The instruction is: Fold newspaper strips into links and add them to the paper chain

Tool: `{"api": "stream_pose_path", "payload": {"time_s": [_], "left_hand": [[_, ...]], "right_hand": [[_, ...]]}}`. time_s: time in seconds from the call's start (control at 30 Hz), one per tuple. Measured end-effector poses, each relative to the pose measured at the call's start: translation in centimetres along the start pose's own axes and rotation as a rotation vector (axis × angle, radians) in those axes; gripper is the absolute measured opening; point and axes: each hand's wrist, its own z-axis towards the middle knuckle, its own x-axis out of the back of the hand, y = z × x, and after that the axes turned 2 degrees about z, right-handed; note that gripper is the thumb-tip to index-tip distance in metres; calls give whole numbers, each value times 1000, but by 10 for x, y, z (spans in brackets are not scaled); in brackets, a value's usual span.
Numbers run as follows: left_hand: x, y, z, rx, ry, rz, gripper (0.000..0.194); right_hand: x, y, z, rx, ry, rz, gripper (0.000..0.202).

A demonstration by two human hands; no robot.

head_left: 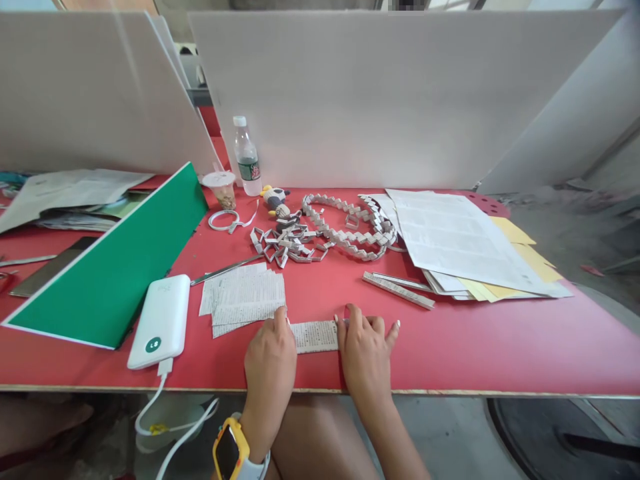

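A folded strip of printed paper [316,337] lies flat near the front edge of the red table. My left hand [274,347] has its fingers closed on the strip's left end, and a yellow watch is on that wrist. At the strip's other end is my right hand [366,347], thumb and index finger pinching it while the outer fingers spread. Several printed paper pieces [245,297] are stacked just beyond my left hand. Farther back, a woven paper chain [345,237] curves in a loop beside a heap of looser paper links [290,245].
A white power bank [163,320] with a cable stands left, beside a green board [120,260]. Scissors [227,270] lie behind the stack. At the back are a bottle [247,160] and a cup [221,189]. Papers [460,240] and narrow folded strips [400,290] lie right.
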Motion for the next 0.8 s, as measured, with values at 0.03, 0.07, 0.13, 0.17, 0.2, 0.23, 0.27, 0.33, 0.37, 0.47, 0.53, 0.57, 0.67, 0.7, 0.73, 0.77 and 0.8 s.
{"api": "stream_pose_path", "payload": {"time_s": [0.03, 0.07, 0.13, 0.17, 0.2, 0.23, 0.27, 0.33, 0.37, 0.47, 0.53, 0.57, 0.67, 0.7, 0.73, 0.77, 0.8], "left_hand": [[1, 0, 1, 4, -20, 2, 28], [3, 0, 2, 12, -42, 7, 28], [6, 0, 4, 35, -85, 20, 27], [7, 0, 5, 45, -101, 28, 27], [8, 0, 6, 50, -111, 35, 27], [9, -1, 7, 48, -116, 43, 28], [9, -1, 8, 39, -117, 52, 28], [11, -1, 10, 23, -125, 77, 28], [11, -1, 11, 22, -138, 94, 29], [11, 0, 14, 41, -182, 141, 30], [11, 2, 14, 41, -202, 165, 33], [11, 3, 14, 33, -206, 179, 35], [12, 7, 11, -2, -202, 223, 40], [13, 9, 11, -12, -197, 232, 41], [14, 10, 10, -20, -192, 239, 41], [16, 11, 9, -25, -187, 245, 41], [17, 12, 9, -30, -181, 249, 41]], "right_hand": [[0, -1, 1, -1, -3, -27, 18], [0, -1, 1, -3, -10, -58, 19], [1, -2, 4, -11, -33, -121, 20], [1, -2, 5, -15, -42, -146, 21], [1, -2, 6, -18, -48, -165, 22], [1, -2, 8, -20, -49, -181, 23], [2, -2, 9, -20, -48, -196, 24], [3, -4, 11, -16, -47, -230, 24], [4, -5, 12, -15, -50, -250, 23], [7, -9, 14, -17, -79, -320, 19], [7, -12, 15, -15, -95, -361, 18], [7, -12, 16, -10, -95, -376, 18], [6, -11, 17, 14, -69, -369, 17], [6, -10, 16, 28, -42, -339, 17], [8, -9, 15, 48, 1, -293, 17], [10, -9, 13, 77, 61, -234, 17], [14, -10, 10, 120, 135, -166, 18]]}}
